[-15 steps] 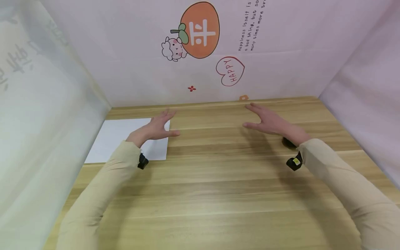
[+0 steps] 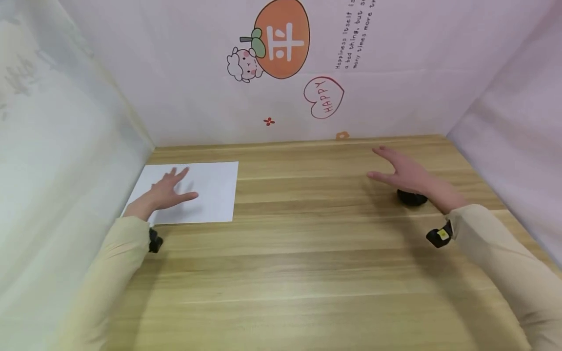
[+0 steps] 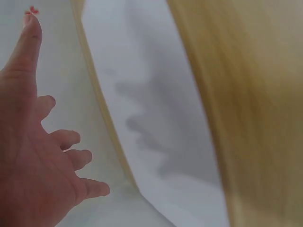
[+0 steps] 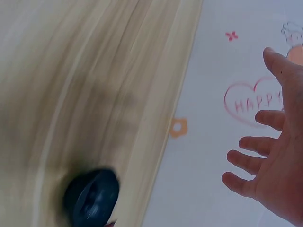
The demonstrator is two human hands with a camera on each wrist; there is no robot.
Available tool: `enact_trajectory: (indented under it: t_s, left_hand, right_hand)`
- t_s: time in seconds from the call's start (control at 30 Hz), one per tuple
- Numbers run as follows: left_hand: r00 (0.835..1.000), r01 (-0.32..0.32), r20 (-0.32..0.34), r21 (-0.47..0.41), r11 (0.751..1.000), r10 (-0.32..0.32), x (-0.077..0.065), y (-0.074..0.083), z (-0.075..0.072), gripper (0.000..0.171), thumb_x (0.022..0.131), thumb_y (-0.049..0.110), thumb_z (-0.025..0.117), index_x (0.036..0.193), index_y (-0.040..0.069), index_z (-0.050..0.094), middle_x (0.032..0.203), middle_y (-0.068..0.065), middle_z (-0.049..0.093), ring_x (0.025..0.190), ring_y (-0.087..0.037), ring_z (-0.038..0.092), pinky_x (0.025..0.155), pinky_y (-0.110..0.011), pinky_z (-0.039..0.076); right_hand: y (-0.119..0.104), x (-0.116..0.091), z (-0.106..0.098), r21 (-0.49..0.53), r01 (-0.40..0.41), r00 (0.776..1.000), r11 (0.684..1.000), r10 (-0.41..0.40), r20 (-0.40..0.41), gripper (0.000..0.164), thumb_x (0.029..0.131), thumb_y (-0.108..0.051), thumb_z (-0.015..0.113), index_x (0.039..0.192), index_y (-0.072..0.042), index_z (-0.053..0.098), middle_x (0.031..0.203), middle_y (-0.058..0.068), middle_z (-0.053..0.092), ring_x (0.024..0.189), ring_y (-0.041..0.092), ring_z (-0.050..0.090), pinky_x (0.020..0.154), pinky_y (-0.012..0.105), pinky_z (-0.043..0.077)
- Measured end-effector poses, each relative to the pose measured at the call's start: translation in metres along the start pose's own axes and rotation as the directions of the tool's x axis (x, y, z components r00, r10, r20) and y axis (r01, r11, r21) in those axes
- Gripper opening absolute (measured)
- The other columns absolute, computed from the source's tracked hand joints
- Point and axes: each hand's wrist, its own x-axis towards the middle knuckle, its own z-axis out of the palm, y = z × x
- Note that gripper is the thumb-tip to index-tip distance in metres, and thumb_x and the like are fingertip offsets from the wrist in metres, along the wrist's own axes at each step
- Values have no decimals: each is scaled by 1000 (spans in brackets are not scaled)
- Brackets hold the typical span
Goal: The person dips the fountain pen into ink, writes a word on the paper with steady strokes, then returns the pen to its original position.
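Over the white sheet of paper (image 2: 215,190) at the table's left, my left hand (image 2: 162,192) hovers with fingers spread and holds nothing. Its shadow falls across the sheet in the left wrist view. My right hand (image 2: 406,170) is held above the table's right side, thumb apart from the fingers, with nothing in it. Just beneath that hand sits a small black rounded object (image 2: 411,197), partly covered by the hand in the head view. In the right wrist view this black object (image 4: 92,196) shows a dark hollow in its top, with a bit of red at its edge.
A wood-grain table (image 2: 281,253) fills the space between the arms. Pale cloth walls stand at the left, right and back; the back cloth (image 2: 197,107) carries printed drawings and words. A small black device (image 2: 439,236) is strapped at the right wrist, another (image 2: 155,240) at the left.
Both hands have moved apart: the left one leftward over the paper, the right one to the right. More of the sheet and of the black object now shows.
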Motion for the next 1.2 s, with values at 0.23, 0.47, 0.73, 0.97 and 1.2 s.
enact_trajectory:
  t_s: [0.23,0.47,0.73,0.97,1.2]
  left_hand:
    - [999,32,6,58,998,-32,-25,-45,2,93,89,56,51,148,-4,12,143,-47,2,128,-67,8,100,-74,17]
    - [998,55,24,83,995,-57,-36,-65,7,90,90,54,49,143,-11,18,138,-53,6,125,-67,15,101,-71,22]
    - [987,118,105,45,992,-123,-39,-69,13,93,89,59,48,144,-9,16,139,-51,2,126,-66,10,102,-72,17]
    - [993,71,88,94,993,-79,-37,-62,18,91,89,57,49,143,-10,20,139,-51,5,126,-67,13,101,-71,21]
    - [994,48,96,136,990,-62,-29,-29,28,92,88,59,49,144,-9,21,140,-50,6,127,-65,14,101,-71,23]
  right_hand:
    - [37,-28,-4,34,-58,997,998,60,-40,79,91,-42,56,148,-1,21,151,30,20,137,50,20,106,64,21]
    - [71,-54,-3,11,-123,991,992,123,-54,75,93,-42,53,145,4,24,147,34,25,133,53,23,103,64,22]
    - [108,-85,7,19,-186,979,982,187,-77,71,94,-39,51,141,9,29,140,40,31,123,57,32,97,66,28]
    - [126,-101,18,-6,-201,976,980,200,-91,66,95,-36,50,138,11,34,134,42,36,111,59,43,86,66,38]
    - [136,-108,30,-7,-188,975,982,186,-118,62,94,-34,51,135,11,39,130,43,41,106,59,47,83,64,40]
